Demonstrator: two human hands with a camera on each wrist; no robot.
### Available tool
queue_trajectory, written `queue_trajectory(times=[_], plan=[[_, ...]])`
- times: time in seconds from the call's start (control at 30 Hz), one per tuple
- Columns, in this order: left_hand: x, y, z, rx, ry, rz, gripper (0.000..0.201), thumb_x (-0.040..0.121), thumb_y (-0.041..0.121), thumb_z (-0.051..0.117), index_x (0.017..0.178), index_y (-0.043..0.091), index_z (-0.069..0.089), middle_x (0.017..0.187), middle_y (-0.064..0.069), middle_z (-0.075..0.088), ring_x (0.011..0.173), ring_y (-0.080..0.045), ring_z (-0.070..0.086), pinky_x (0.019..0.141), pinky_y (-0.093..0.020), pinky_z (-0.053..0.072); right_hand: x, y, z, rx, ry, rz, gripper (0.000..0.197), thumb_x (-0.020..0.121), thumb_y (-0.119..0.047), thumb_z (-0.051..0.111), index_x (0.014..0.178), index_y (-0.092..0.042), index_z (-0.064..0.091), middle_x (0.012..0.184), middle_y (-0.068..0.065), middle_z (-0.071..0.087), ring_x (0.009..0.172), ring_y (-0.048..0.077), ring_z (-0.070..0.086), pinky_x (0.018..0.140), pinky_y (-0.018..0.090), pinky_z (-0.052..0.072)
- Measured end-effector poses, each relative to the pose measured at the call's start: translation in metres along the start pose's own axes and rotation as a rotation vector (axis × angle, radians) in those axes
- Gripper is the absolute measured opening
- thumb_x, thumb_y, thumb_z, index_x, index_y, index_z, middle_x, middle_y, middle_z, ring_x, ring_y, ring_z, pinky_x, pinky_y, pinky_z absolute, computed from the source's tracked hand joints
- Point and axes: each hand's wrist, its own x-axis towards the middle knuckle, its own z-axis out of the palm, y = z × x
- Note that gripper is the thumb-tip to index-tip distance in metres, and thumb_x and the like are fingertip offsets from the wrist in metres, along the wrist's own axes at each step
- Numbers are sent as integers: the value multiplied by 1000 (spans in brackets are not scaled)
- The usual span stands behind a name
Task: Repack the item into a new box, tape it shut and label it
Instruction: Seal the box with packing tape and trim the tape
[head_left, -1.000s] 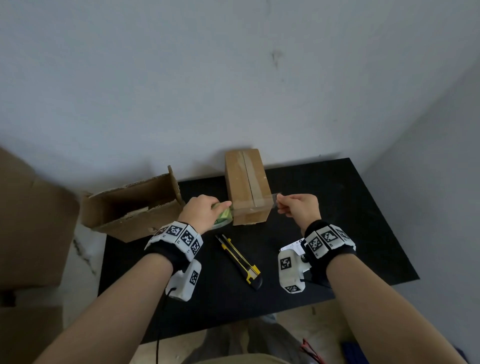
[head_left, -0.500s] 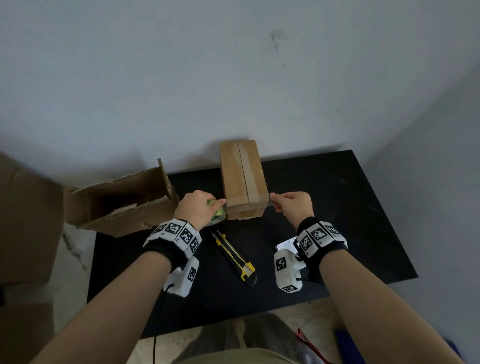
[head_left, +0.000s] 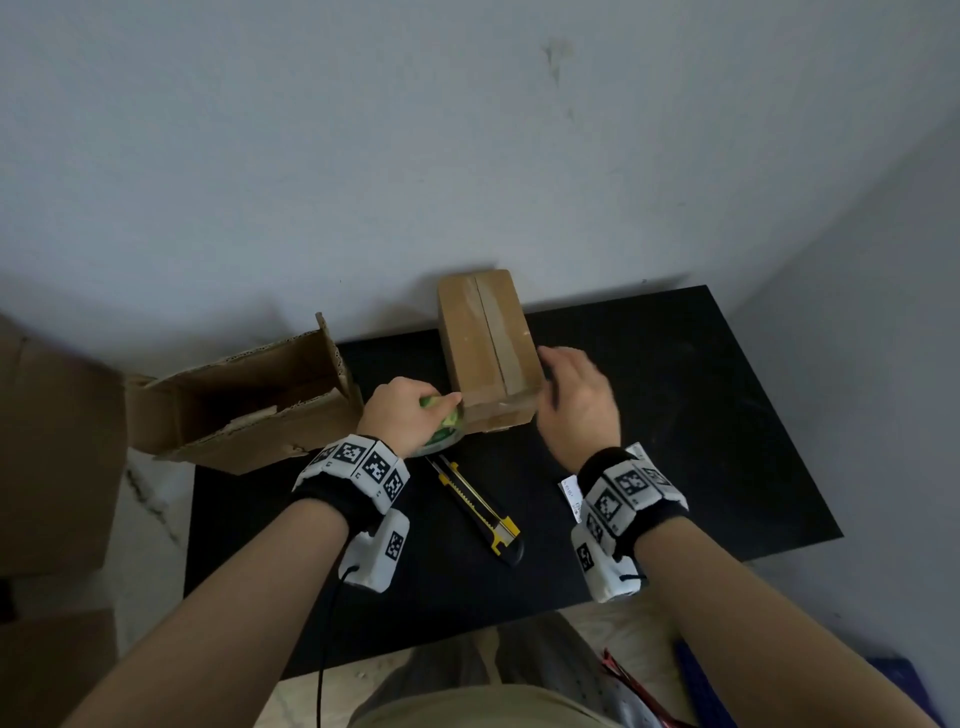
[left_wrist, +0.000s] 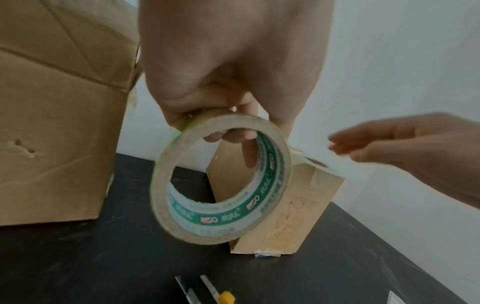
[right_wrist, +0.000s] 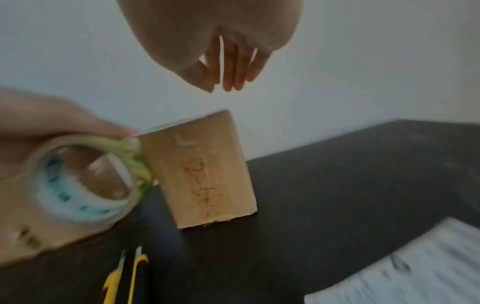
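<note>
On the black table (head_left: 675, 415) in the head view the box (head_left: 485, 353) stands at the far edge, the left hand (head_left: 400, 415) gripping the tape roll (head_left: 447, 428) at its left, while the wrist views show the right hand (right_wrist: 221, 41) slack-fingered and empty just right of it.

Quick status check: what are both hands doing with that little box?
Left hand grips tape roll beside small box. Right hand open at box's right side. Utility knife lies nearby, clear.
</note>
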Motion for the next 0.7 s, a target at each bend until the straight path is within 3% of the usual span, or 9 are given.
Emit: queue_trajectory(times=[0.1, 0.17, 0.27, 0.33, 0.47, 0.57, 0.7], plan=[[-1, 2, 0, -94, -72, -28, 40, 96, 42, 43, 81, 14, 67, 79, -5, 66, 78, -18, 64, 69, -30, 47, -5, -27, 11, -155, -307, -315, 52, 93, -22, 47, 143, -14, 35, 152, 5, 30, 142, 18, 24, 116, 33, 11], [-1, -4, -3, -186, -126, -34, 27, 97, 29, 43, 95, 14, 65, 95, -7, 66, 90, -20, 62, 80, -33, 48, -7, -31, 19, -274, -491, -371, 62, 95, -29, 43, 149, -16, 16, 158, 2, 9, 146, 15, 5, 115, 29, -2], [-2, -15, -9, -247, -183, 5, 22, 92, 19, 55, 114, 21, 55, 107, -8, 63, 98, -21, 61, 89, -41, 51, -12, -25, 25, -361, -563, -379, 68, 95, -27, 43, 151, -16, 5, 159, 3, 0, 146, 15, -1, 117, 30, -3], [-3, -19, -12, -255, -214, 15, 22, 90, 20, 59, 110, 25, 51, 102, -8, 65, 94, -21, 63, 85, -44, 53, -14, -24, 26, -390, -587, -395, 68, 95, -22, 42, 150, -16, 3, 159, 3, -2, 146, 16, -3, 116, 30, -5], [-1, -25, -13, -60, -185, 74, 12, 89, 26, 59, 99, 20, 56, 100, -4, 66, 93, -19, 63, 83, -40, 53, -11, -26, 26, -415, -613, -403, 69, 94, -19, 41, 150, -16, 2, 159, 3, -3, 146, 16, -3, 119, 32, 0], [2, -29, -12, 32, -168, 50, 19, 88, 32, 61, 103, 22, 59, 105, -2, 63, 97, -19, 60, 82, -36, 51, -7, -29, 25, -426, -603, -393, 68, 94, -18, 40, 151, -17, 4, 159, 2, -2, 146, 15, -2, 115, 29, -5], [1, -31, -13, -35, -157, 124, 26, 86, 31, 64, 110, 27, 57, 101, -3, 63, 93, -20, 61, 80, -38, 52, -5, -39, 22, -443, -551, -366, 67, 91, -19, 45, 150, -15, 13, 158, 4, 8, 146, 17, 8, 112, 31, -7]])
